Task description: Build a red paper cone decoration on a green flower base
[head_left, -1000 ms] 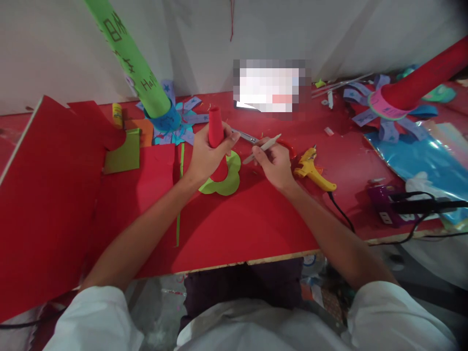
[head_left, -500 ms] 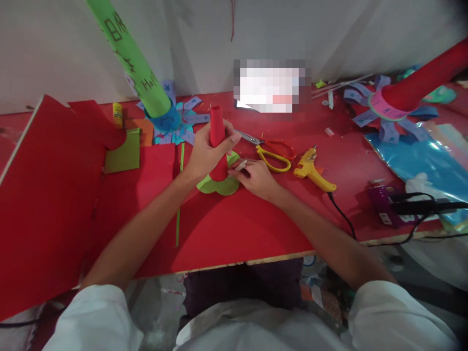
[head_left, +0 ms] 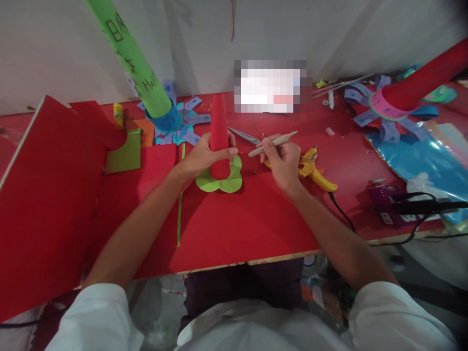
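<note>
My left hand [head_left: 203, 155] is wrapped round a tapered red paper tube [head_left: 219, 129], which stands upright on a light-green, flower-shaped paper piece [head_left: 219, 185]. To the right, my right hand [head_left: 283, 161] holds a slim pale stick [head_left: 276, 142], pencil-like and pointed at its upper right end; its exact kind is not clear. That hand is raised apart from the tube and covers most of the scissors [head_left: 245, 136], leaving mainly the blades in sight. Close by its wrist lies a yellow glue gun [head_left: 314, 173].
Behind to the left rises a green paper tube [head_left: 141, 73] with lettering on a blue flower base. Another red tube [head_left: 424, 80] leans at the right. A glue stick [head_left: 118, 115], a green paper [head_left: 126, 158], a blue plastic packet [head_left: 413, 156] and a purple box [head_left: 383, 204] lie around.
My right hand has moved away from the tube's base to the right, with the pale stick now plainly visible. My left hand has slid lower on the red tube.
</note>
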### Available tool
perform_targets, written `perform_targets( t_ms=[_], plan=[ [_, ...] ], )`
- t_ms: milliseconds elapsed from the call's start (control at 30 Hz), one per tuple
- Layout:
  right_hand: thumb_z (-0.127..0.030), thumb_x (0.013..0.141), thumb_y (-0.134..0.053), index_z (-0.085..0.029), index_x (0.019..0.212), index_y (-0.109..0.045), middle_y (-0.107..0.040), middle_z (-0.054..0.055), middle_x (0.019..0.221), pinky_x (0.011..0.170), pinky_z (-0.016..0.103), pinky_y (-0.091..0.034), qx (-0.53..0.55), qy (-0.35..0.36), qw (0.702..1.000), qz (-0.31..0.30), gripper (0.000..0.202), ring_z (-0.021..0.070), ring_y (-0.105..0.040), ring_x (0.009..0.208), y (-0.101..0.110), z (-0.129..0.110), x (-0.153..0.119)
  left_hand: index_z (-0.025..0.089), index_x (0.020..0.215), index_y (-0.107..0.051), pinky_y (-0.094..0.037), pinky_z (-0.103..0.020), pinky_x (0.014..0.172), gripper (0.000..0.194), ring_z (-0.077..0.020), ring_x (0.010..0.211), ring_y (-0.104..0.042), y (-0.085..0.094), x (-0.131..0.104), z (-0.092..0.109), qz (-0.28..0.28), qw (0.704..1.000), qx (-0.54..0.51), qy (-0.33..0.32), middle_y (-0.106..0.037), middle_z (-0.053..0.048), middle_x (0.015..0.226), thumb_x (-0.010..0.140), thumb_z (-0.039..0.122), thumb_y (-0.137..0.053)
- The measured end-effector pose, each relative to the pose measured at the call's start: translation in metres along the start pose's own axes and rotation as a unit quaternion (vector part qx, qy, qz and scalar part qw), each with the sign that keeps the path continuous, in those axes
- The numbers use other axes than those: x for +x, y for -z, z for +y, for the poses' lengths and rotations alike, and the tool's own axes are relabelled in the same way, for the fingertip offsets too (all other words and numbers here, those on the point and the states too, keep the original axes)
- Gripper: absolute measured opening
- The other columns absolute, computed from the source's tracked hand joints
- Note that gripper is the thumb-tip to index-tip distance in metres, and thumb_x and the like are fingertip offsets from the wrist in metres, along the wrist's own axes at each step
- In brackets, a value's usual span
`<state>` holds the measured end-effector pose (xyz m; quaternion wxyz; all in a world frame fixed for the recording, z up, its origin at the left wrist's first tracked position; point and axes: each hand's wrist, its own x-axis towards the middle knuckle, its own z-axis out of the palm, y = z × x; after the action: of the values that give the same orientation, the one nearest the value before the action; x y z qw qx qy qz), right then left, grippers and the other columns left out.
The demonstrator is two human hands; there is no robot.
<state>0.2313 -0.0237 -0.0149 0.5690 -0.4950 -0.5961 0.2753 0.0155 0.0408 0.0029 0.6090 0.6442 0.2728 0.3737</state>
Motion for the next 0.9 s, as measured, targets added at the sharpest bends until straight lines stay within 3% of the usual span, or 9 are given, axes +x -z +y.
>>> perform_targets(
  t_ms=[167,300,400,533,700,900],
  plan=[
    [-0.075,0.097,-0.051,-0.028,0.083,-0.067,-0.058,0.002,0.061,0.054,0.035,-0.043,0.013,-0.030,0.997,0.071,0.052,0.0172,-0.056,0.056,0.003,0.006,0.008,0.020,0.086,-0.060,-0.051,-0.026,0.063,0.027,-0.0091,0.059,-0.058,-0.001,0.011,0.015,0.189,0.969,-0.152,-0.041,-0.055,0.006,0.066,0.084,0.032,-0.084],
    [-0.075,0.096,-0.054,-0.028,0.083,-0.067,-0.058,0.001,0.061,0.052,0.034,-0.042,0.016,-0.028,0.996,0.077,0.051,0.0160,-0.056,0.055,0.001,0.005,0.007,0.020,0.085,-0.057,-0.053,-0.029,0.069,0.025,-0.0098,0.061,-0.058,0.001,0.018,0.025,0.303,0.927,-0.222,-0.006,-0.055,0.004,0.069,0.099,0.036,-0.068],
    [-0.071,0.099,-0.053,-0.027,0.083,-0.064,-0.054,-0.001,0.060,0.051,0.032,-0.041,0.014,-0.007,0.995,0.097,0.048,0.0142,-0.054,0.053,0.000,0.004,0.005,0.021,0.091,-0.056,-0.050,-0.028,0.068,0.024,-0.0103,0.065,-0.057,-0.009,0.016,0.024,0.307,0.930,-0.202,-0.014,-0.057,0.003,0.074,0.103,0.040,-0.062],
    [-0.066,0.100,-0.055,-0.025,0.081,-0.061,-0.060,-0.001,0.068,0.055,0.030,-0.045,-0.005,0.041,0.993,0.109,0.046,0.0138,-0.058,0.059,0.002,-0.001,-0.001,0.025,0.099,-0.054,-0.045,-0.028,0.066,0.031,-0.0120,0.069,-0.054,-0.032,0.006,0.009,0.269,0.956,-0.075,-0.088,-0.056,0.002,0.082,0.095,0.049,-0.074],
    [-0.056,0.103,-0.056,-0.023,0.081,-0.067,-0.071,0.001,0.074,0.062,0.031,-0.047,-0.074,0.084,0.992,-0.058,0.040,0.0138,-0.060,0.061,0.003,-0.010,-0.010,0.028,0.109,-0.054,-0.045,-0.030,0.072,0.045,-0.0136,0.075,-0.055,-0.044,-0.002,-0.017,0.252,0.958,0.079,-0.108,-0.055,0.002,0.089,0.092,0.067,-0.069],
    [-0.058,0.101,-0.057,-0.023,0.075,-0.067,-0.074,0.004,0.079,0.073,0.035,-0.048,-0.136,0.089,0.965,-0.207,0.045,0.0191,-0.066,0.073,-0.008,0.001,-0.008,0.026,0.104,-0.053,-0.044,-0.033,0.075,0.050,-0.0146,0.078,-0.054,-0.044,-0.004,-0.028,0.258,0.950,0.138,-0.108,-0.055,0.002,0.087,0.088,0.070,-0.071]
  ],
)
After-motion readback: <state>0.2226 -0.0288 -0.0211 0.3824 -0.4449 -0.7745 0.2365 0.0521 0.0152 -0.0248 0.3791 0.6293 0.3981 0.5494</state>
